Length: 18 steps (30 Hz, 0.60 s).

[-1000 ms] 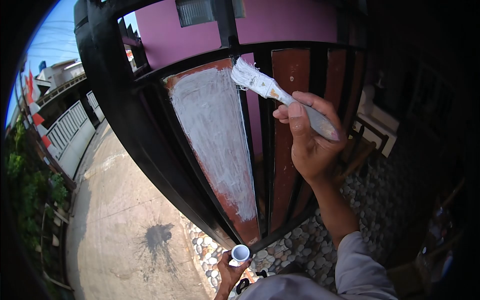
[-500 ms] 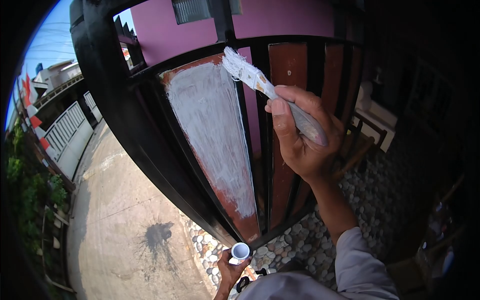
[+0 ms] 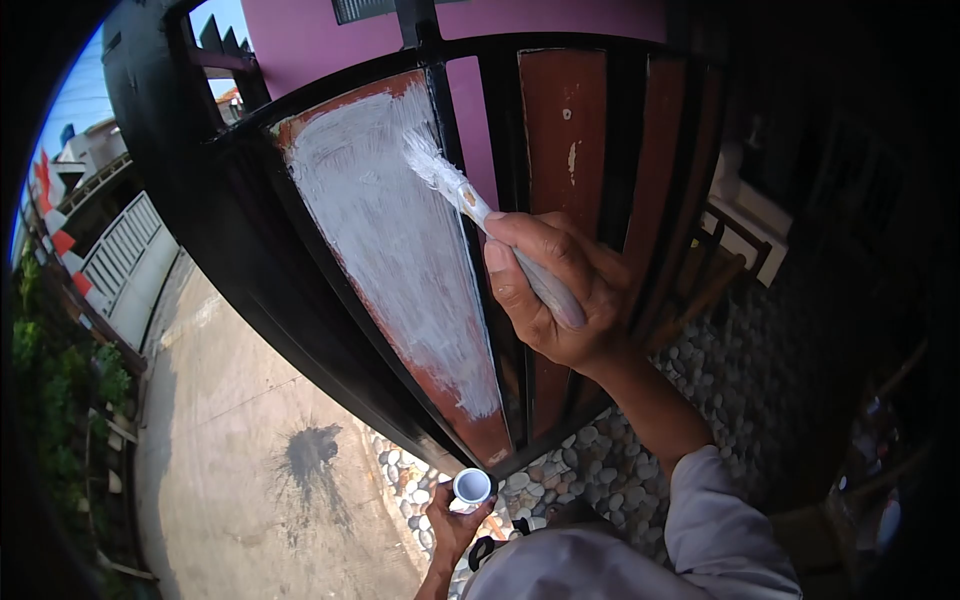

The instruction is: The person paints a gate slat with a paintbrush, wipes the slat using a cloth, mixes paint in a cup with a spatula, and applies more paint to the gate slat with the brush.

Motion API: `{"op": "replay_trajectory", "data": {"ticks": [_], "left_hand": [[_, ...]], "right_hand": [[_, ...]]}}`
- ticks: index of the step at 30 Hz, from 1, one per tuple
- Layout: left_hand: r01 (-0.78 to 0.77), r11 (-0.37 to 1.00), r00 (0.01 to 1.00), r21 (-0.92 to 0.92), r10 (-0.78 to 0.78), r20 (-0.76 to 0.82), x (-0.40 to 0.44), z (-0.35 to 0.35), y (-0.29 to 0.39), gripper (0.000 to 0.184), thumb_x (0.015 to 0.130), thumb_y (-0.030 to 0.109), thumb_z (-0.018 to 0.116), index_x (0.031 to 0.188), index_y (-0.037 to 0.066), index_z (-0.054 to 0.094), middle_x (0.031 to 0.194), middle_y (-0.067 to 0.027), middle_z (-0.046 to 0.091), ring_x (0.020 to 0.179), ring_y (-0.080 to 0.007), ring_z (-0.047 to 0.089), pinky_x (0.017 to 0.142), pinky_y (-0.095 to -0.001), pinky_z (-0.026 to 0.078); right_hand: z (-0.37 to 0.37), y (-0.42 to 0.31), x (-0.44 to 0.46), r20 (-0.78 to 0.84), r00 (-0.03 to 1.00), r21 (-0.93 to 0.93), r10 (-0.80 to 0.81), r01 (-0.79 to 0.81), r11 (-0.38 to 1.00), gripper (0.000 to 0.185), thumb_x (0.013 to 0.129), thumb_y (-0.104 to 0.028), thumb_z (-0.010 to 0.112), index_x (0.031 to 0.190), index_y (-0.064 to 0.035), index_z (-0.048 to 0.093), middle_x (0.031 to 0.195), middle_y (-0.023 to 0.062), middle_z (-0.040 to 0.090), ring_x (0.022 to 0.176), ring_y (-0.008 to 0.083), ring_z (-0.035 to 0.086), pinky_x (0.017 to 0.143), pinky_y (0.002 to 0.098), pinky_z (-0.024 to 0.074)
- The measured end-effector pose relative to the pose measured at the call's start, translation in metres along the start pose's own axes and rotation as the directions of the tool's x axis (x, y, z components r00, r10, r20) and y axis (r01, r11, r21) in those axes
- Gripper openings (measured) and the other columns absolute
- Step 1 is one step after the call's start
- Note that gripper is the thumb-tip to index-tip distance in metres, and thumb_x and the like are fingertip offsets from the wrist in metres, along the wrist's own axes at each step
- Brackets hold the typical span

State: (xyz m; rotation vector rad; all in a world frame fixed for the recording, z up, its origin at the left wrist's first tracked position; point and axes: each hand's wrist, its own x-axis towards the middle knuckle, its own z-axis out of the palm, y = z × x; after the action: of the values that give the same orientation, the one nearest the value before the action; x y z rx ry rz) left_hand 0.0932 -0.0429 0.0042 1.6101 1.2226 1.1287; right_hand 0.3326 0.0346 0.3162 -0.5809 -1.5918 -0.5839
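Note:
My right hand (image 3: 560, 290) is closed round the handle of a paintbrush (image 3: 468, 200). The white, loaded bristles touch the upper right part of a tapered panel (image 3: 390, 240), which is coated in streaky white with reddish-brown showing at its edges and lower tip. Below the panel, my left hand (image 3: 455, 525) grips a small white cup (image 3: 472, 486) with pale paint inside. The panel sits between black bars of a metal gate (image 3: 290, 270).
Other reddish-brown panels (image 3: 563, 140) stand to the right. Behind the gate is a purple wall (image 3: 300, 45). A concrete road (image 3: 230, 400) with a dark stain lies at left, pebbled paving (image 3: 620, 480) below, and a wooden bench (image 3: 710, 285) at right.
The brush and my right hand have moved left and down, bringing the bristles onto the white panel from its upper right edge. The view has shifted, with the gate appearing farther left and higher.

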Motion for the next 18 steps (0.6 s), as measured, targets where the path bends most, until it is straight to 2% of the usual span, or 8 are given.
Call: {"op": "replay_trajectory", "data": {"ticks": [2, 7, 9, 11, 13, 14, 15, 18], "left_hand": [[-0.001, 1.0, 1.0, 0.004, 0.001, -0.015, 0.002, 0.003, -0.007, 0.049, 0.065, 0.017, 0.09, 0.099, -0.001, 0.06, 0.09, -0.0097, 0.069, 0.084, -0.0165, 0.066, 0.08, -0.0317, 0.052], [0.04, 0.998, 0.999, -0.038, -0.039, 0.017, 0.0, -0.004, -0.014, 0.053, 0.066, 0.018, 0.089, 0.106, -0.002, 0.06, 0.095, -0.0092, 0.069, 0.089, -0.0156, 0.065, 0.083, -0.0315, 0.051], [0.028, 0.998, 0.998, -0.048, -0.026, 0.053, -0.001, -0.009, -0.022, 0.053, 0.067, 0.016, 0.088, 0.107, -0.002, 0.059, 0.098, -0.0088, 0.068, 0.092, -0.0152, 0.064, 0.085, -0.0307, 0.051], [0.01, 0.999, 0.994, -0.039, -0.005, 0.112, 0.002, -0.017, -0.032, 0.053, 0.066, 0.009, 0.088, 0.106, -0.002, 0.056, 0.098, -0.0096, 0.067, 0.092, -0.0157, 0.064, 0.084, -0.0317, 0.051], [0.004, 0.996, 0.985, -0.089, 0.011, 0.171, 0.006, -0.025, -0.042, 0.055, 0.066, 0.009, 0.088, 0.108, -0.002, 0.055, 0.099, -0.0107, 0.067, 0.093, -0.0162, 0.063, 0.086, -0.0321, 0.05], [-0.043, 0.999, 0.977, 0.003, 0.042, 0.211, 0.009, -0.033, -0.046, 0.054, 0.066, 0.008, 0.087, 0.108, -0.002, 0.054, 0.102, -0.0125, 0.066, 0.095, -0.0168, 0.064, 0.087, -0.0327, 0.05], [0.014, 1.0, 0.969, -0.005, -0.013, 0.247, 0.01, -0.038, -0.05, 0.054, 0.067, 0.007, 0.087, 0.108, -0.002, 0.053, 0.104, -0.0138, 0.066, 0.096, -0.0173, 0.064, 0.088, -0.0334, 0.05], [-0.085, 0.996, 0.95, 0.015, 0.077, 0.304, 0.015, -0.053, -0.07, 0.057, 0.067, 0.009, 0.087, 0.11, -0.002, 0.051, 0.105, -0.0146, 0.066, 0.094, -0.0182, 0.065, 0.085, -0.0334, 0.052]], "right_hand": [[0.001, 0.0, -0.019, 0.033, 0.999, 0.036, 0.012, -0.013, 0.999, 0.022, 0.087, -0.002, 0.065, 0.109, 0.0022, 0.061, 0.088, 0.0145, 0.068, 0.07, 0.0209, 0.069, 0.057, 0.0281, 0.0554], [0.007, -0.01, -0.097, 0.016, 0.995, 0.055, 0.095, -0.096, 0.994, 0.022, 0.085, -0.001, 0.066, 0.106, 0.0024, 0.061, 0.087, 0.0148, 0.068, 0.067, 0.0218, 0.068, 0.054, 0.0305, 0.0546], [0.009, -0.019, -0.131, 0.03, 0.985, 0.057, 0.17, -0.171, 0.984, 0.031, 0.079, 0.003, 0.07, 0.108, 0.0014, 0.062, 0.082, 0.0112, 0.065, 0.062, 0.0199, 0.065, 0.054, 0.0297, 0.0536], [0.012, -0.031, -0.169, 0.027, 0.971, 0.01, 0.236, -0.236, 0.972, 0.03, 0.078, 0.004, 0.07, 0.107, 0.0016, 0.062, 0.082, 0.0113, 0.065, 0.063, 0.0213, 0.065, 0.054, 0.0298, 0.0535], [0.017, -0.039, -0.209, 0.054, 0.961, 0.006, 0.271, -0.272, 0.962, 0.03, 0.078, 0.003, 0.071, 0.106, 0.0016, 0.062, 0.082, 0.0111, 0.065, 0.065, 0.0216, 0.066, 0.056, 0.0302, 0.0538], [0.019, -0.045, -0.23, 0.065, 0.944, -0.014, 0.325, -0.325, 0.946, 0.031, 0.078, 0.003, 0.071, 0.107, 0.0014, 0.062, 0.084, 0.0117, 0.065, 0.069, 0.022, 0.067, 0.057, 0.0302, 0.0544], [0.02, -0.054, -0.247, 0.049, 0.93, -0.037, 0.364, -0.363, 0.931, 0.031, 0.078, 0.003, 0.071, 0.107, 0.0014, 0.062, 0.084, 0.0117, 0.065, 0.069, 0.022, 0.067, 0.057, 0.0302, 0.0544], [0.026, -0.077, -0.292, 0.068, 0.823, -0.03, 0.564, -0.563, 0.826, 0.029, 0.081, 0.004, 0.07, 0.108, 0.0, 0.063, 0.086, 0.0121, 0.066, 0.069, 0.0208, 0.067, 0.058, 0.0292, 0.0533]]}}
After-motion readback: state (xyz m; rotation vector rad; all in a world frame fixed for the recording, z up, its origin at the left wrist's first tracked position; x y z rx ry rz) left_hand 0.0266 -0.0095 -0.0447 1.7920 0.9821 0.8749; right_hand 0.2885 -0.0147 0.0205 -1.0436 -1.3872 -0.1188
